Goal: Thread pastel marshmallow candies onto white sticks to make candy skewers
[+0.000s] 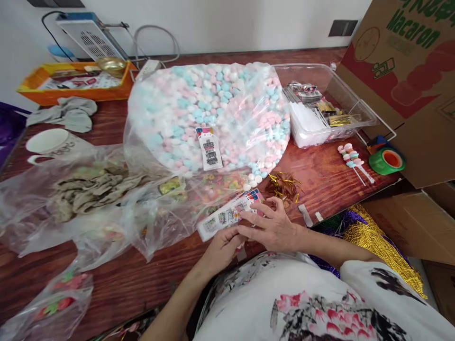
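Observation:
My left hand [222,248] is closed in a pinch at the front edge of the table, its fingertips meeting those of my right hand. My right hand [275,228] bends over from the right with its upper fingers apart and its thumb hidden underneath. A bit of something pinkish shows below the fingertips, too covered to name. Just beyond both hands, partly under the right fingers, lies a stack of printed clear packets [216,221]. Gold twist ties [283,185] are scattered past my right hand. A large clear bag of pastel candies [209,104] fills the middle of the table.
A single printed packet [209,149] rests on the candy bag. At the back right stands a clear plastic bin [320,128] with sticks and ties. Candy sticks [350,156] and green tape [386,161] lie right; a mug [53,142] and orange tray [74,94] stand left.

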{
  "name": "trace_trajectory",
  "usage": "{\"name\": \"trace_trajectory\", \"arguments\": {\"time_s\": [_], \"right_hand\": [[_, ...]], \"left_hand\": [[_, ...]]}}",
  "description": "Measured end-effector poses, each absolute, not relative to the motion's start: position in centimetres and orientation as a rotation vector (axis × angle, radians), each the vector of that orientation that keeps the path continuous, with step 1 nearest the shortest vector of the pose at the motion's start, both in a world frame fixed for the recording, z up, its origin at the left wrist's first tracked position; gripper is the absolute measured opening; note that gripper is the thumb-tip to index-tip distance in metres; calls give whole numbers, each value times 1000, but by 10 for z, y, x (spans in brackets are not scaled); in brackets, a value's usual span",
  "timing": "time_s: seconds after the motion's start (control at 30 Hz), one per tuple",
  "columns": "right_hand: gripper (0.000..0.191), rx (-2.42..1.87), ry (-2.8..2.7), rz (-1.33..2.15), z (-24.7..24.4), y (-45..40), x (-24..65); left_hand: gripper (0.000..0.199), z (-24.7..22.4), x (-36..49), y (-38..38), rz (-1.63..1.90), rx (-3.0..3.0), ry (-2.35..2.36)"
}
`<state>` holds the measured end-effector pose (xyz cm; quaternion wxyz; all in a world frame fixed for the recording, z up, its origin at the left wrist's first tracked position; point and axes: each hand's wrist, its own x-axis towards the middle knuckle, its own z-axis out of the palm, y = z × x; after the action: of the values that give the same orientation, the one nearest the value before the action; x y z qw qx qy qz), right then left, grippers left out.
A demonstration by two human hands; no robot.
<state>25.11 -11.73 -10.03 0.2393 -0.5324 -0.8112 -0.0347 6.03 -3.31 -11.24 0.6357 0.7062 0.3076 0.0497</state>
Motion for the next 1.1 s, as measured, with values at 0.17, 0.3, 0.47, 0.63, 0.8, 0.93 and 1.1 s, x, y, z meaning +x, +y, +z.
{"name": "trace_trajectory", "arguments": {"time_s": [0.17, 0.3, 0.47, 0.63, 0.8, 0.93, 1.1], "right_hand": [[12, -1169, -2279, -125, -116, -125, 258], [13, -1419, -2281, 124, -132, -130, 248], [17, -1639, -1970, 451, -133, -144, 240], [14, -1895, -1677, 163, -128, -150, 284], [12, -2068, -1911, -48, -140, -144, 319], [14, -2090, -2042, -82, -141, -137, 317], [13, -1881, -1884, 127, -121, -137, 316]], "left_hand": [[35, -106, 57, -30, -169, 1164, 546], [33, -110, 55, -43, -33, 1753, 557], [30, -120, 54, -59, 280, 2311, 549], [29, -125, 52, -42, 383, 2035, 692], [22, -129, 59, -37, 440, 1555, 831], [22, -126, 64, -46, 452, 1334, 934], [30, -124, 56, -47, 472, 1063, 1064]]}}
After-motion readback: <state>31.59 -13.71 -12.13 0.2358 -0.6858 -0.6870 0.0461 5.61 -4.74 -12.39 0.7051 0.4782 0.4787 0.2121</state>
